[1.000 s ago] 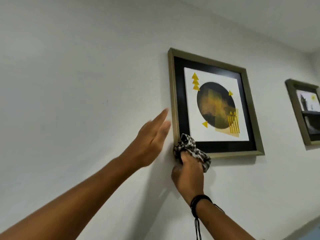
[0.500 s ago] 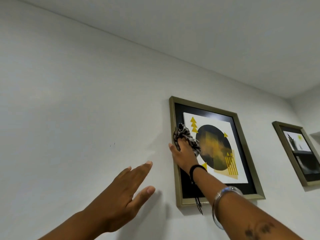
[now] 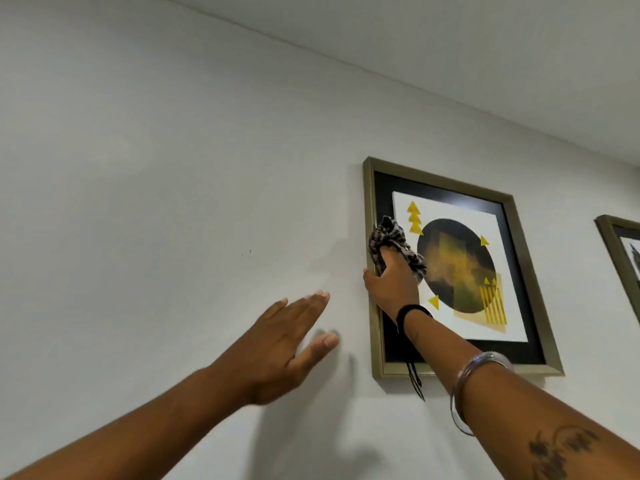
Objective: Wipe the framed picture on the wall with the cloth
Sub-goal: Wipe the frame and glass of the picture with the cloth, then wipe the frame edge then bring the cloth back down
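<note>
A framed picture (image 3: pixel 516 244) hangs on the white wall: a dull gold frame, a black mat, and a print with a dark circle and yellow triangles. My right hand (image 3: pixel 393 287) is shut on a bunched black-and-white checked cloth (image 3: pixel 389 237) and presses it against the frame's left side, about halfway up. The thumb rests on the frame's outer left edge. To the left of the frame, my left hand (image 3: pixel 287 344) is open and flat, fingers apart, close to the wall and holding nothing.
A second framed picture (image 3: pixel 620 258) hangs further right, cut off by the image edge. The ceiling (image 3: pixel 485 64) meets the wall well above the frames. The wall (image 3: pixel 156 202) left of the picture is bare.
My right hand carried the cloth up from the frame's lower left corner along its left side. My left hand dropped lower on the wall, away from the frame. The view tilted upward.
</note>
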Available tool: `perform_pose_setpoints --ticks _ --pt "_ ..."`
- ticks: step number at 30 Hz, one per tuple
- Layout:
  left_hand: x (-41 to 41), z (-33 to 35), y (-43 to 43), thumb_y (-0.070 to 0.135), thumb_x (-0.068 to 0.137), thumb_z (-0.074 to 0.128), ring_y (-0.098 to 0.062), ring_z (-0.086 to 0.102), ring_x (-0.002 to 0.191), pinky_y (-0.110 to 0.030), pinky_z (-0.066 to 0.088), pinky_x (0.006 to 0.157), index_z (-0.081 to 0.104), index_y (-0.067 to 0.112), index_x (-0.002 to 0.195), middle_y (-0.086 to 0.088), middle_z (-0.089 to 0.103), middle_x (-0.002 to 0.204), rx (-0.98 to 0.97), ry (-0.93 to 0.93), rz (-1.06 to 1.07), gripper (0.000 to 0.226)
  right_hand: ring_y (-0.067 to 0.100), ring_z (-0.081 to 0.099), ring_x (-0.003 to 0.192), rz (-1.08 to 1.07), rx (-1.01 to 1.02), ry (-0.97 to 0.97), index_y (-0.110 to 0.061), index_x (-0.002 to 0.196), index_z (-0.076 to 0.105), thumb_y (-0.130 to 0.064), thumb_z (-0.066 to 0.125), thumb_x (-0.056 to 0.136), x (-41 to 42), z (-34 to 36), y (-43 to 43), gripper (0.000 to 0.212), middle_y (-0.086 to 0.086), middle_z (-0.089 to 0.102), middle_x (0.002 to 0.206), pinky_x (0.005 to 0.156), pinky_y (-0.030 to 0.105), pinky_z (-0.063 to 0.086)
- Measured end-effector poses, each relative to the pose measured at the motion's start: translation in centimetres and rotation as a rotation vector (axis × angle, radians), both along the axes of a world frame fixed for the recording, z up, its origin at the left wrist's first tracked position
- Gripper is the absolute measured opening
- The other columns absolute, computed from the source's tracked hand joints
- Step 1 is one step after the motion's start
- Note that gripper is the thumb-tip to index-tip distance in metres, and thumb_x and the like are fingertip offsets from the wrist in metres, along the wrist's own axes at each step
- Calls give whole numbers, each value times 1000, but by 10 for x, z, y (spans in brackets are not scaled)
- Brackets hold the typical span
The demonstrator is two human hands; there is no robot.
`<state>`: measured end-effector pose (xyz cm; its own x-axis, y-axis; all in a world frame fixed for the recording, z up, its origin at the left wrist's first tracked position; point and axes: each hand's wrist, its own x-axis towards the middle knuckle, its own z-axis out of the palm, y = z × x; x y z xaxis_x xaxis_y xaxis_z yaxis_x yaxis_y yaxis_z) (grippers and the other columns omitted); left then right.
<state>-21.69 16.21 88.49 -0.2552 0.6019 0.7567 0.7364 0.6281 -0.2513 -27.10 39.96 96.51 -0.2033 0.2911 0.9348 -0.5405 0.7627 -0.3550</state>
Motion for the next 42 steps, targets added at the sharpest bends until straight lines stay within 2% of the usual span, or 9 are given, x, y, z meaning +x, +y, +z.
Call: perform_pose_setpoints --ticks 8,11,13,20,23,28,31,37,42 --pt "7 20 16 75 82 28 -7 14 146 -26 9 117 17 31 149 10 15 161 254 -178 -85 81 33 60 90 56 -286 95 -13 84 61 -5 50 86 28 -17 -8 15 18 69 101 77 33 44" --pt "16 3 30 69 83 41 -11 23 145 -40 22 120 24 25 148 7 17 161 346 -352 -143 80 23 62 80 367 -455 114 -18 70 58 1 50 87 61 -43 0 26 11 65 84 78 36 53" --pt "28 -18 30 66 84 46 -11 27 144 -41 27 117 27 22 147 5 20 160 400 -403 -164 79 20 71 68 628 -517 16 -14 79 68 8 51 84 87 -70 -2 28 10 71 81 69 34 60" --pt "53 -179 -28 57 81 57 -5 61 103 -18 45 81 62 16 119 6 66 118 631 -986 -383 56 36 71 107 1252 -605 -651 7 121 60 6 56 75 116 -235 -68 46 27 71 114 86 43 61" --pt "59 -310 -60 34 89 60 -19 53 82 -31 41 72 68 8 87 -10 64 89 873 -1282 -306 28 31 73 99 1238 -771 -938 0 120 63 3 50 81 120 -374 -107 42 20 75 110 85 43 61" --pt "200 -596 -135 24 87 65 -14 55 68 -27 47 63 66 13 84 -2 62 73 1092 -1866 121 12 33 75 89 1080 -1196 -1497 1 109 70 11 51 84 239 -672 -199 33 22 76 103 69 36 62" --pt "257 -681 -170 16 87 64 -13 55 58 -21 45 53 66 13 75 5 62 60 1196 -1995 337 13 33 74 89 874 -1139 -1679 -6 90 79 18 49 83 288 -759 -245 38 17 78 94 70 32 61" --pt "194 -795 -186 8 88 60 -22 61 74 -26 48 60 62 1 115 -10 66 87 1266 -2051 438 27 41 63 111 529 -1002 -1704 6 107 64 21 46 87 228 -865 -281 30 30 64 122 97 51 53" --pt "192 -944 -177 -6 84 57 -17 59 70 -25 50 59 67 10 84 -3 63 78 1322 -2078 592 20 35 62 112 349 -731 -1925 -5 120 60 9 47 90 216 -1018 -287 35 15 66 115 99 46 52"
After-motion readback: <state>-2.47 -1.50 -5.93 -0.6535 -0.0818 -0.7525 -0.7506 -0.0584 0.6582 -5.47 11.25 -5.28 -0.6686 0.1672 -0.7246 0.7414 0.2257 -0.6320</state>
